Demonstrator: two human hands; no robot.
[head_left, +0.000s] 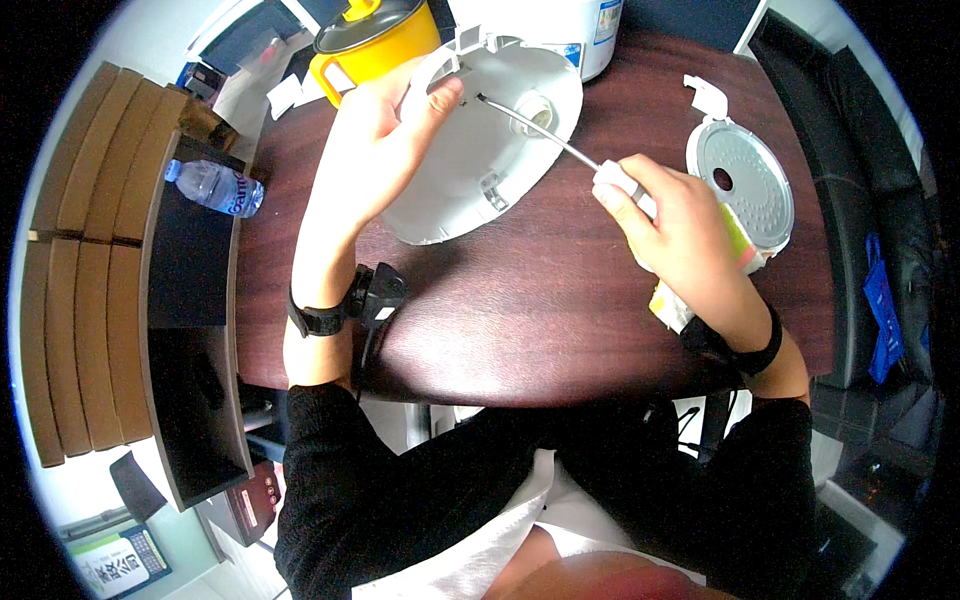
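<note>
My left hand (392, 130) is closed on the upper left rim of a white plastic lid shell (450, 185), which is tilted so its hollow inside faces me. In my right hand (675, 215) is a screwdriver (560, 143), gripped by its white handle. Its long metal shaft points left into the shell, and the tip is at a small dark spot near my left thumb. A round opening sits in the shell beside the shaft. Partly under my right forearm lies a yellow and white piece (740, 236), its kind unclear.
A round grey metal plate (745, 180) with a dark hole lies at the right, a small white plastic part (708, 97) beyond it. A yellow pot (385, 45) and a white appliance body (540, 25) stand at the back. A water bottle (218, 188) is at the left.
</note>
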